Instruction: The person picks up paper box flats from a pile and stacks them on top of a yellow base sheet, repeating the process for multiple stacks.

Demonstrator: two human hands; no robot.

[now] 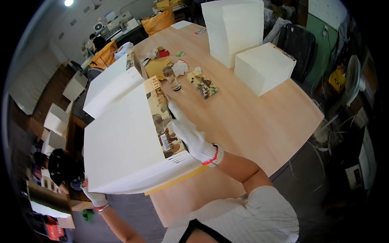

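the right hand, in a white knitted glove with a red-edged cuff, is laid along the right side of a large stack of white sheets, its fingers extended and held close together; nothing is seen to be pinched by it. the left hand, gloved likewise, is set at the stack's near left corner; its fingertips are hidden, so how tightly they are closed cannot be told.

along the stack's right margin, beside the right hand, an illustrated printed strip is shown. the stack is borne partly by the tabletop, with a yellow board showing beneath its near edge; its left part appears to be carried past the tabletop's edge.

for a steady hold, the right palm is best kept flat so that pressure is spread over many layers, and the overhanging corner should be supported from below. the near right corner, where layers look slightly stepped, could be evened by gentle pushes; hard squeezing might crease the edges.

beyond it, a second white stack is placed. a drinking glass, an illustrated booklet and a loose white glove are left nearby; farther right, a tall white paper stack and a lower white block are stood.
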